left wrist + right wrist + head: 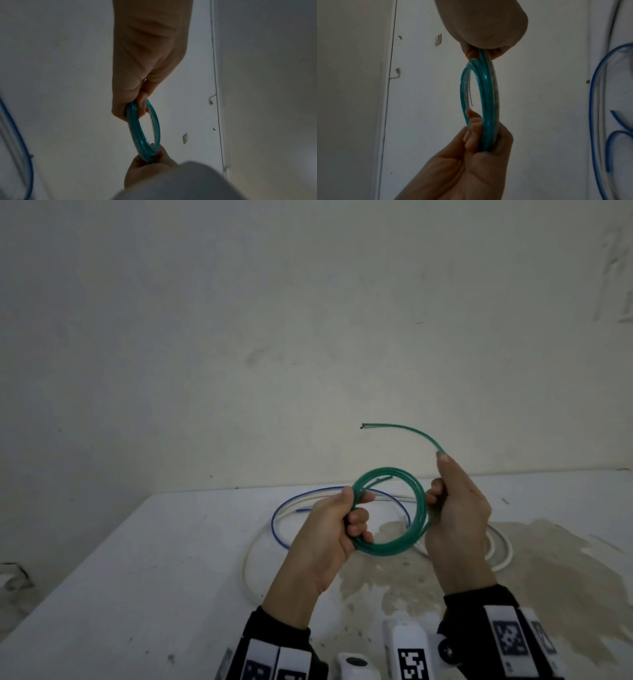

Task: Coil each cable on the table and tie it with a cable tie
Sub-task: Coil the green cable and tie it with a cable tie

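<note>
A green cable is wound into a small coil of several loops and held in the air above the white table. My left hand grips the coil's left side with its fingers curled through the ring. My right hand pinches the right side. The cable's free end rises from the right fingertips and arcs up to the left. The left wrist view shows the coil edge-on between my left hand and right hand. The right wrist view shows the coil the same way, right hand above, left hand below.
A blue cable lies in a loose loop on the table behind my hands, also visible as the blue cable in the right wrist view. A white cable sprawls around it. A brownish stain covers the table's right side. A plain wall stands behind.
</note>
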